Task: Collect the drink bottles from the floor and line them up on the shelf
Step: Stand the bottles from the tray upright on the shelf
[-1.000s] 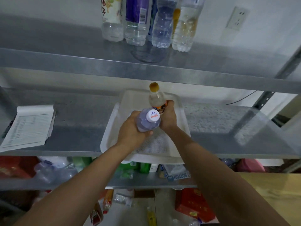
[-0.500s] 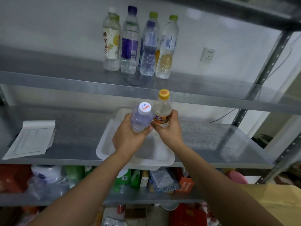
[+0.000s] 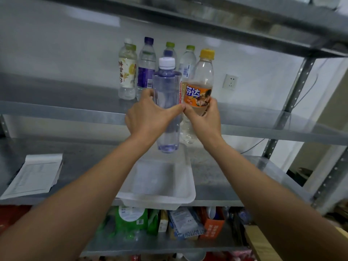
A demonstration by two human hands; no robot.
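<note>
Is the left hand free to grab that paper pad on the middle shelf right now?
Probably not yet: the left hand grips the white-capped bottle, so it would need to set that down first. The paper pad itself lies uncovered, with nothing on top.

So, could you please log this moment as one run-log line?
left hand holds white-capped bottle | right hand holds orange-label bottle | neither set on shelf yet

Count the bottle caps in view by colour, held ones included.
White caps: 2
Green caps: 3
Purple-blue caps: 2
Yellow cap: 1
Total: 8, counting the white-capped bottle in the left hand and the yellow-capped bottle in the right hand; others may be hidden behind.
</note>
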